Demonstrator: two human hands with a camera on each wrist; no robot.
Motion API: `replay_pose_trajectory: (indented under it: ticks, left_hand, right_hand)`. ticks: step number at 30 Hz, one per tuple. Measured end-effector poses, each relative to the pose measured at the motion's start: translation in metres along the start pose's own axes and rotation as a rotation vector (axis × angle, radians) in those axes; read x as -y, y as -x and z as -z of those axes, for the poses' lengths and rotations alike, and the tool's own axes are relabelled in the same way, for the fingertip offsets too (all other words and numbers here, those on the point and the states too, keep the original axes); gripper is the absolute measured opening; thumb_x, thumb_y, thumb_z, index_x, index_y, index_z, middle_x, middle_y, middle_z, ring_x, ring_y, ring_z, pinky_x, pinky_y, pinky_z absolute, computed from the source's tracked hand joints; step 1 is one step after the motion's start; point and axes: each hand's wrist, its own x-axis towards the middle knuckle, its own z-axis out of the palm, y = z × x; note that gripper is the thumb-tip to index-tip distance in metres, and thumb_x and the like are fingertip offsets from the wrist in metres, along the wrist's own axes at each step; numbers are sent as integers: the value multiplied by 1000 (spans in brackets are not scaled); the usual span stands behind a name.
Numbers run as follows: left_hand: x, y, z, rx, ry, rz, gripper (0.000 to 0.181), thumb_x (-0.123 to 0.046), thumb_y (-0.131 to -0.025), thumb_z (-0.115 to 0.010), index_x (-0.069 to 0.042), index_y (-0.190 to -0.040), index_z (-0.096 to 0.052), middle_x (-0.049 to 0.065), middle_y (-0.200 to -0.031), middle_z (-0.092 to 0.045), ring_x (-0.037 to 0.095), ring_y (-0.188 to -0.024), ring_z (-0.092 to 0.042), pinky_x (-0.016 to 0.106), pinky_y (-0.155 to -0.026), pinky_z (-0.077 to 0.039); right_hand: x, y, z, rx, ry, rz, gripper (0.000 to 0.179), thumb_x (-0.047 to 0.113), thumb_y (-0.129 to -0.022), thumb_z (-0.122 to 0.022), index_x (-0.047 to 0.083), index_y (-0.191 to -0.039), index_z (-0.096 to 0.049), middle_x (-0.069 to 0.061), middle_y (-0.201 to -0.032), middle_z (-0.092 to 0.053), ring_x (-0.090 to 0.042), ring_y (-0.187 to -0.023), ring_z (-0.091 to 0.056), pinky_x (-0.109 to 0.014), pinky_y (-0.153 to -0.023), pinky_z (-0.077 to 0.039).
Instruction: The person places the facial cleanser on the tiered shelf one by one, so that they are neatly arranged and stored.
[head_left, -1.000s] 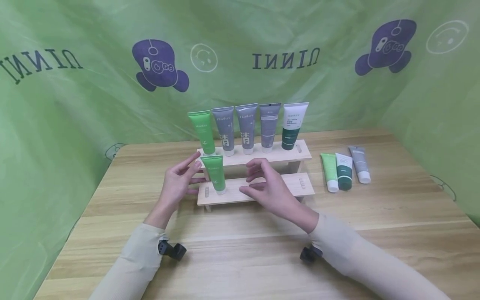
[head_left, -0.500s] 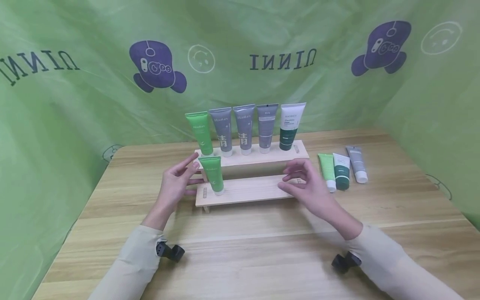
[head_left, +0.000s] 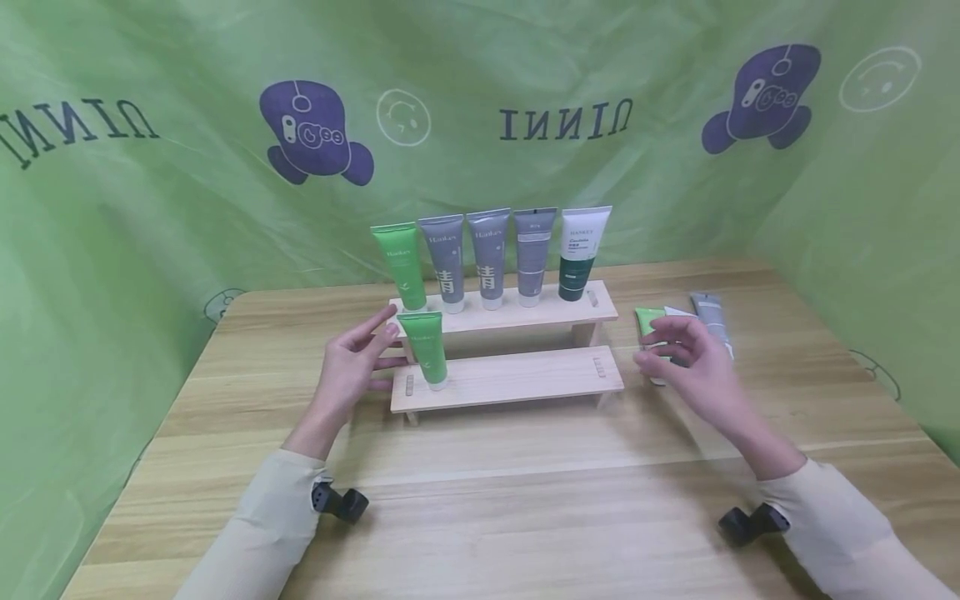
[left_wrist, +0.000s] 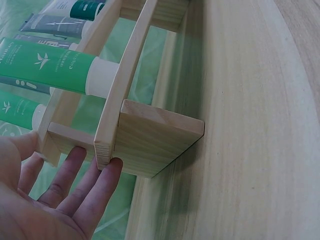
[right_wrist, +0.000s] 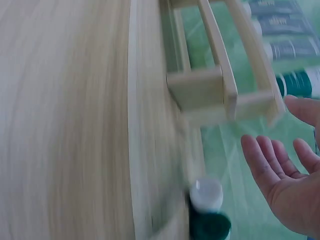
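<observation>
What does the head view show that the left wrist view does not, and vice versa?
Only the head view: the person's right hand, the grey plastic tube lying partly behind it on the wood-grain table, and two purple cartoon figures on the green backdrop.
Only the left wrist view: the broad outer face of the flat wooden support under the pale wooden lower shelf.
Both: the person's left hand at that shelf's end, and the bright green, white-capped tube standing on it.
</observation>
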Motion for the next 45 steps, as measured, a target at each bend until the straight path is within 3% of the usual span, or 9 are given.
replay_pose_trajectory:
  ticks: [7, 11, 14, 19, 29, 32, 37, 45]
  left_hand:
    - [-1, 0, 0, 1, 8, 3, 54, -42, -97, -67, -30, -147, -52, 23, -128, -63, 29, -96, -73, 42, -72, -64]
    - [0, 1, 0, 6, 13, 2, 54, -42, -97, -66, -30, -147, -52, 24, -129, -62, 29, -96, -73, 43, -72, -64]
    - [0, 1, 1, 9, 11, 2, 54, -43, -97, -66, -30, -148, -51, 24, -130, -62, 28, -96, -73, 43, -72, -64]
    - [1, 1, 0, 13, 9, 3, 53, -41, -98, -66, -30, -148, -52, 23, -131, -62, 28, -96, -74, 44, -73, -64]
    - [2, 1, -1, 10, 4, 9, 53, -43, -97, -66, -32, -147, -52, 23, -131, -62, 32, -99, -72, 46, -75, -63]
    - [1, 0, -1, 9, 7, 7, 53, -43, -97, -67, -32, -147, -52, 23, -131, -61, 35, -101, -71, 45, -74, -64]
    - [1, 1, -1, 5, 9, 9, 53, -42, -97, -67, -31, -147, -53, 23, -130, -62, 37, -103, -70, 45, -73, -64]
    - [0, 1, 0, 3, 3, 11, 53, -44, -97, -67, -33, -147, -52, 23, -130, -62, 36, -102, -71, 47, -76, -63]
  right_hand:
    - [-11, -2, 37, -12, 52, -81, 42, 0, -92, -72, 16, -126, -54, -2, -112, -61, -5, -92, -68, -26, -76, -62]
    - [-18, -4, 57, -5, 115, -149, 44, 11, -96, -71, 10, -135, -50, -9, -120, -58, -5, -94, -68, -26, -79, -62]
    - [-22, -6, 70, 3, 163, -205, 57, 19, -97, -70, 0, -143, -42, -11, -125, -56, -6, -97, -68, -25, -82, -61]
    - [-29, -10, 86, 26, 193, -280, 69, 28, -99, -68, -4, -150, -33, 0, -122, -56, -6, -98, -67, -24, -83, -60]
    - [-45, -22, 111, 53, 131, -397, 75, 29, -100, -66, -4, -154, -26, 10, -115, -57, -11, -95, -64, -27, -82, -60]
    - [-49, -28, 117, 48, 152, -409, 70, 31, -100, -66, -2, -151, -32, 15, -105, -61, -9, -89, -65, -25, -79, -60]
    - [-51, -35, 123, 60, 201, -419, 71, 33, -101, -63, -5, -152, -30, 25, -95, -61, -8, -84, -66, -22, -76, -59]
    - [-54, -49, 130, 129, 305, -458, 78, 39, -101, -61, -13, -149, -29, 17, -95, -61, -1, -85, -62, -22, -76, -57]
